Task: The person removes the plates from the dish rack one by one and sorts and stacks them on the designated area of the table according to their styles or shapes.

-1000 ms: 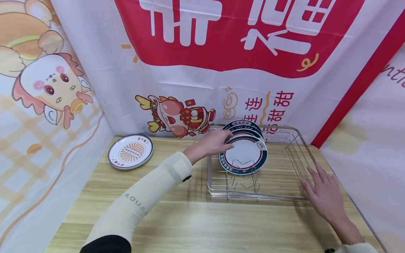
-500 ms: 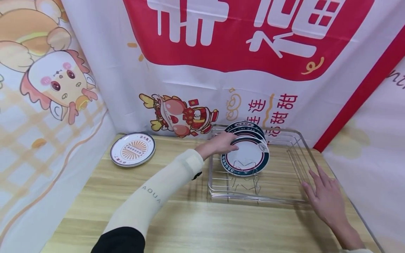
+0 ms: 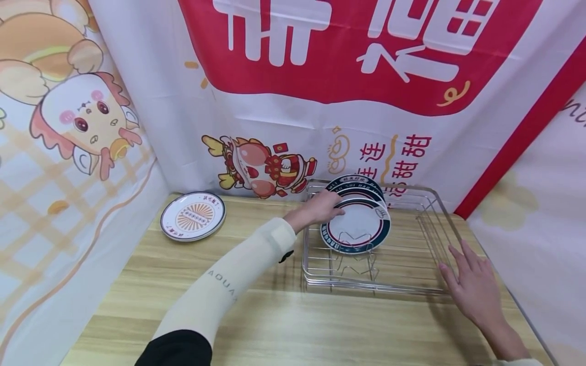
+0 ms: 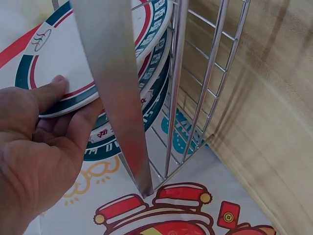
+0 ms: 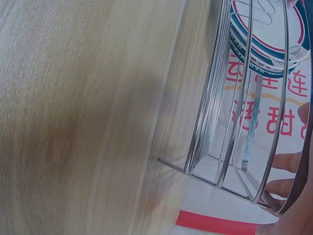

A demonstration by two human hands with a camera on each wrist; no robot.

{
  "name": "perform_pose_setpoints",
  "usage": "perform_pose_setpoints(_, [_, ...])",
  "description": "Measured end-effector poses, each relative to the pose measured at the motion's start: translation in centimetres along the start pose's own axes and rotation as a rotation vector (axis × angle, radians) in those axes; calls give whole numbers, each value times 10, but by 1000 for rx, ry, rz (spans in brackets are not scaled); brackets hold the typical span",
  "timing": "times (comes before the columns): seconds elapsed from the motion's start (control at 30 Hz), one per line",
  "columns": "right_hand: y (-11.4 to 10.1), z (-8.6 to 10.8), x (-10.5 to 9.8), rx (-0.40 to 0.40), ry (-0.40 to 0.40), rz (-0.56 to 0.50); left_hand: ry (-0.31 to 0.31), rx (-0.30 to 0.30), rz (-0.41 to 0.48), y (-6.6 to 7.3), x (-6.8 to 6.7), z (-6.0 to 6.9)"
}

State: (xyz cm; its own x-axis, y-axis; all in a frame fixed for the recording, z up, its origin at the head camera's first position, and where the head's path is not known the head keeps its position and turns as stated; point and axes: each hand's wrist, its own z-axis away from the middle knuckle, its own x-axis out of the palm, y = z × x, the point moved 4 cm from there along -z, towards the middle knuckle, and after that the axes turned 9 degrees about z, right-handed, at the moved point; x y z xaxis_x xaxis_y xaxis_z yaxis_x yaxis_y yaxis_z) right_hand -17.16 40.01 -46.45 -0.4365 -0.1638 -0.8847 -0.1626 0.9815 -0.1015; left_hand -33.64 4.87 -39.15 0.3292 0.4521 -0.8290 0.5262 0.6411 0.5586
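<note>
While one blue-rimmed plate [image 3: 356, 231] is pinched at its ten o'clock edge by the fingers of the left hand [image 3: 322, 206], it is set tilted inside a wire rack [image 3: 375, 288]. Matching plates [image 3: 353, 179] are ranged behind, at twelve. At four, the rack's side is touched by the right hand [image 3: 476, 291], fingers loosely spread. At nine, sunburst plates [image 3: 193, 217] are stacked on the wood-grain surface [image 3: 293, 328].
</note>
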Motion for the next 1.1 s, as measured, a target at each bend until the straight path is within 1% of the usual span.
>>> perform_pose_setpoints(0.13, [0, 0, 0, 1, -6, 0, 24, 3, 6, 1, 1, 5])
perform_pose_setpoints(0.37, [-1, -1, -1, 6, -16, 4, 86, 19, 38, 3, -4, 12])
perform_pose_setpoints(0.6, [0, 0, 0, 7, -16, 10, 136, 54, 58, 7, -11, 17])
perform_pose_setpoints(0.67, [0, -1, 0, 5, -13, 11, 162, 66, 43, 9, -15, 17])
perform_pose_setpoints(0.83, [0, -2, 0, -8, -1, 4, 245, 86, 49, 15, -30, 24])
perform_pose_setpoints(0.97, [0, -1, 0, -7, 0, 3, 310, 135, 71, 21, -44, 32])
perform_pose_setpoints(1.07, [0, 0, 0, -3, -3, 6, 365, 170, 72, 26, -56, 40])
perform_pose_setpoints(1.1, [0, 0, 0, -2, -5, 7, 379, 174, 86, 27, -60, 43])
